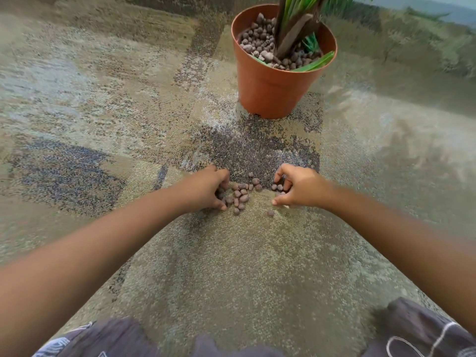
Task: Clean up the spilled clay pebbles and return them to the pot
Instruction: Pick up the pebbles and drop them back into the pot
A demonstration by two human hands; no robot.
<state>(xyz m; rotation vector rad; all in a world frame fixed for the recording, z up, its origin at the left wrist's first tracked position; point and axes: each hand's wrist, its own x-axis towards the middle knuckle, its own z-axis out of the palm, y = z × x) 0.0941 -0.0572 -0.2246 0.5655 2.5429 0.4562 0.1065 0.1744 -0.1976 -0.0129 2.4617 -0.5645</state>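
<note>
A small heap of brown clay pebbles [242, 195] lies on the carpet between my two hands. My left hand [206, 191] is cupped on the carpet at the heap's left side, its curled fingers touching pebbles. My right hand [298, 189] is cupped at the right side, fingers bent around a few pebbles [277, 187]. One stray pebble [270, 213] lies just in front of the heap. The terracotta plastic pot [268, 88] stands upright farther away, holding a green plant [296, 24] and many pebbles [260, 34].
The floor is a mottled beige, grey and dark carpet [103, 124]. A pale wall [438, 11] runs along the far right behind the pot. My knees in dark patterned cloth [417, 328] are at the bottom edge.
</note>
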